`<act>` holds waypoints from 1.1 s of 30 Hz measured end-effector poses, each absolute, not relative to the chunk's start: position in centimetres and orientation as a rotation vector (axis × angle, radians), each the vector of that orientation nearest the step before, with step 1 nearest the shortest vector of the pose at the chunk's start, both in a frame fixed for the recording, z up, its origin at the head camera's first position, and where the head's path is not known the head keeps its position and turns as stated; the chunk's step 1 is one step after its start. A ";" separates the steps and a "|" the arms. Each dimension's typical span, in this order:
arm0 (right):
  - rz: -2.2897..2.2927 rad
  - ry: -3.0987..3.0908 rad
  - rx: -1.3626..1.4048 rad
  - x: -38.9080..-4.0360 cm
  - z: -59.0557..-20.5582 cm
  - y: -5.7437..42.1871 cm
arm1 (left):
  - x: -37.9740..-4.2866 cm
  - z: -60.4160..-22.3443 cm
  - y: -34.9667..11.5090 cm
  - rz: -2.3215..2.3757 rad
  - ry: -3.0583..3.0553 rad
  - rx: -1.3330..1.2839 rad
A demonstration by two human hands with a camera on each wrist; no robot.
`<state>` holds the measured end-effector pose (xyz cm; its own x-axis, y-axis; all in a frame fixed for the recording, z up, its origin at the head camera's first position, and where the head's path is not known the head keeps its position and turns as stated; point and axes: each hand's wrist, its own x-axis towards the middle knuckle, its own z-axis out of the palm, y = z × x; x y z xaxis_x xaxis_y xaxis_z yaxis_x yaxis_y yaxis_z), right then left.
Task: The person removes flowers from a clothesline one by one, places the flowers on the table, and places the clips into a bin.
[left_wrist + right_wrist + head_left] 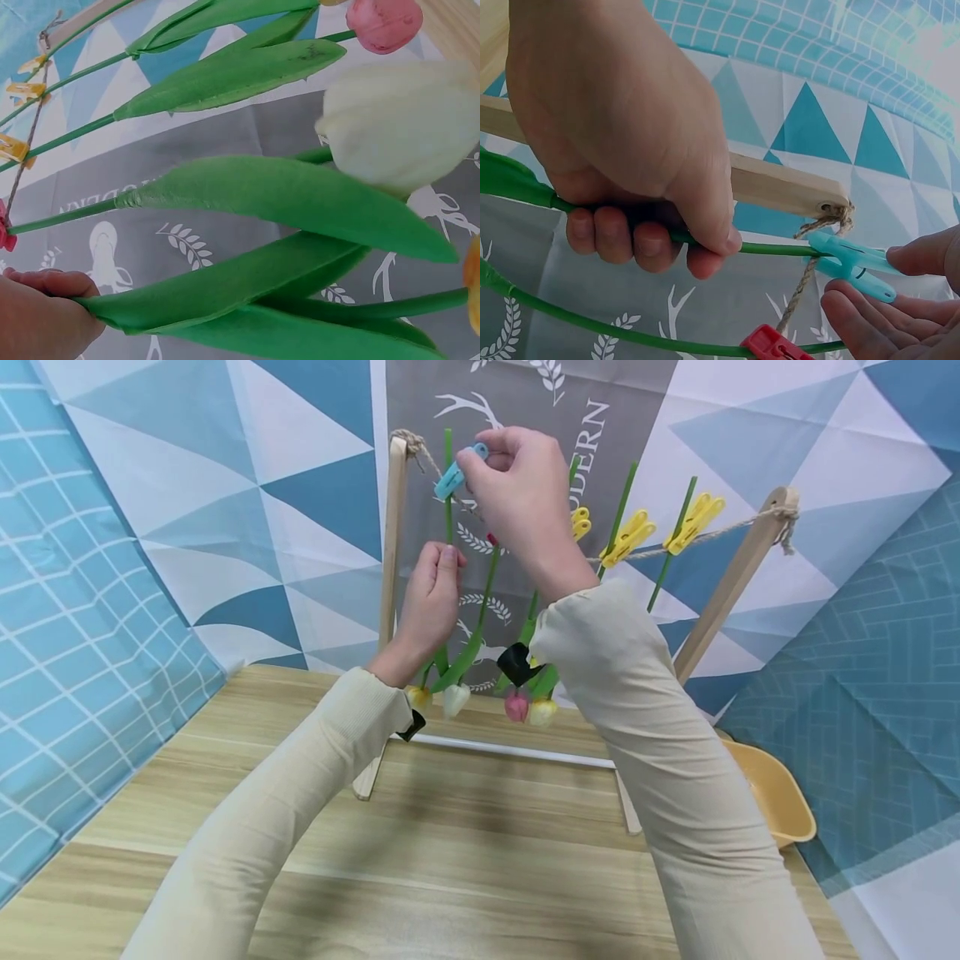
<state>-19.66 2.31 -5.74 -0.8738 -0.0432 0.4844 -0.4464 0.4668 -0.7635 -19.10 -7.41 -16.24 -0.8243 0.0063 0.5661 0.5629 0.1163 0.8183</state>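
My left hand [429, 597] grips the green stem [448, 518] of a yellow artificial tulip [419, 698], which hangs head down. Between thumb and fingers, my right hand [528, 493] pinches a light blue clothespin [851, 262]. The clothespin's jaws meet the stem where it crosses the twine [799, 289], near the left post. Just right of it, a red clothespin [774, 345] holds the stem of a white tulip [401, 127]. Yellow clothespins [694, 524] hold further stems along the twine, with a pink tulip [517, 706] and a pale yellow tulip [543, 712] hanging below.
The twine is tied between a left wooden post [394, 527] and a right wooden post [738, 577], joined low by a white bar [517, 749]. An orange basin [780, 793] stands at the right of the wooden table [420, 877]. Patterned cloth [315, 460] hangs behind.
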 end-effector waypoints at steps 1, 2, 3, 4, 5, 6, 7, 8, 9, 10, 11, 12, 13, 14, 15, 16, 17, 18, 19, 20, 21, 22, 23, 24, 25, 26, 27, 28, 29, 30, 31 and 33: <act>1.387 -2.326 0.406 -19.7 -5.7 2.3 | -19.1 -16.3 -7.4 -1.757 -1.972 -0.560; 1.393 -2.331 0.402 -19.6 -5.6 2.3 | -19.1 -16.3 -7.5 -1.759 -1.969 -0.567; 1.395 -2.337 0.399 -19.6 -5.6 2.4 | -19.1 -16.3 -7.5 -1.763 -1.966 -0.574; 1.394 -2.343 0.397 -19.6 -5.5 2.4 | -19.1 -16.3 -7.5 -1.765 -1.962 -0.578; 1.389 -2.348 0.397 -19.6 -5.5 2.4 | -19.0 -16.3 -7.5 -1.768 -1.959 -0.581; 1.378 -2.353 0.399 -19.5 -5.4 2.4 | -19.0 -16.3 -7.5 -1.767 -1.958 -0.582; 1.362 -2.358 0.401 -19.5 -5.4 2.4 | -19.0 -16.2 -7.5 -1.763 -1.959 -0.580; 1.354 -2.362 0.401 -19.4 -5.4 2.4 | -18.9 -16.2 -7.5 -1.757 -1.965 -0.573; 1.344 -2.365 0.402 -19.4 -5.3 2.4 | -18.8 -16.1 -7.5 -1.749 -1.971 -0.566; 1.338 -2.368 0.401 -19.3 -5.3 2.4 | -18.8 -16.0 -7.5 -1.740 -1.978 -0.558; 1.331 -2.370 0.402 -19.3 -5.3 2.5 | -18.7 -15.9 -7.5 -1.731 -1.986 -0.550; 1.324 -2.373 0.402 -19.3 -5.3 2.5 | -18.7 -15.8 -7.5 -1.722 -1.994 -0.542; 1.323 -2.374 0.401 -19.2 -5.3 2.5 | -18.6 -15.8 -7.5 -1.712 -2.004 -0.533; 1.321 -2.374 0.404 -19.2 -5.3 2.5 | -18.6 -15.8 -7.5 -1.704 -2.013 -0.527; 1.315 -2.373 0.408 -19.2 -5.3 2.6 | -18.6 -15.8 -7.5 -1.698 -2.015 -0.525; 1.315 -2.372 0.409 -19.2 -5.3 2.6 | -18.6 -15.8 -7.5 -1.697 -2.018 -0.525; 1.314 -2.369 0.415 -19.2 -5.3 2.6 | -18.9 -15.9 -7.5 -1.696 -2.020 -0.525; 1.315 -2.366 0.418 -19.2 -5.4 2.6 | -19.2 -16.1 -7.6 -1.696 -2.020 -0.524; 1.324 -2.360 0.422 -19.2 -5.4 2.6 | -19.6 -16.4 -7.7 -1.693 -2.021 -0.522; 1.328 -2.354 0.426 -19.2 -5.5 2.6 | -20.0 -16.6 -7.7 -1.694 -2.021 -0.522; 1.338 -2.347 0.430 -19.2 -5.5 2.6 | -20.3 -16.8 -7.8 -1.693 -2.021 -0.518; 1.348 -2.341 0.433 -19.2 -5.6 2.6 | -20.7 -17.1 -7.9 -1.692 -2.025 -0.511; 1.353 -2.333 0.437 -19.2 -5.6 2.6 | -21.1 -17.3 -8.0 -1.688 -2.029 -0.506; 1.361 -2.325 0.441 -19.2 -5.7 2.6 | -21.2 -17.4 -8.0 -1.683 -2.033 -0.500; 1.367 -2.313 0.449 -19.2 -5.7 2.6 | -21.3 -17.5 -8.1 -1.678 -2.036 -0.497; 1.367 -2.301 0.458 -19.2 -5.8 2.6 | -21.3 -17.5 -8.1 -1.676 -2.039 -0.495; 1.367 -2.285 0.469 -19.2 -5.8 2.6 | -21.4 -17.6 -8.2 -1.670 -2.041 -0.491; 1.371 -2.266 0.480 -19.3 -5.9 2.6 | -21.3 -17.6 -8.2 -1.664 -2.043 -0.489; 1.387 -2.245 0.490 -19.3 -5.9 2.6 | -21.3 -17.6 -8.2 -1.659 -2.042 -0.490; 1.404 -2.221 0.498 -19.3 -5.9 2.5 | -21.3 -17.6 -8.3 -1.654 -2.043 -0.488; 1.423 -2.198 0.507 -19.3 -5.9 2.5 | -21.3 -17.6 -8.3 -1.650 -2.044 -0.486; 1.478 -2.152 0.515 -19.4 -5.9 2.5 | -21.2 -17.7 -8.4 -1.642 -2.044 -0.482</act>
<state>-19.40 2.52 -5.90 -0.8160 -0.0386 0.5767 -0.5522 0.3469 -0.7581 -21.21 -8.44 -17.71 -0.8271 -0.0201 0.5617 0.5441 0.2218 0.8092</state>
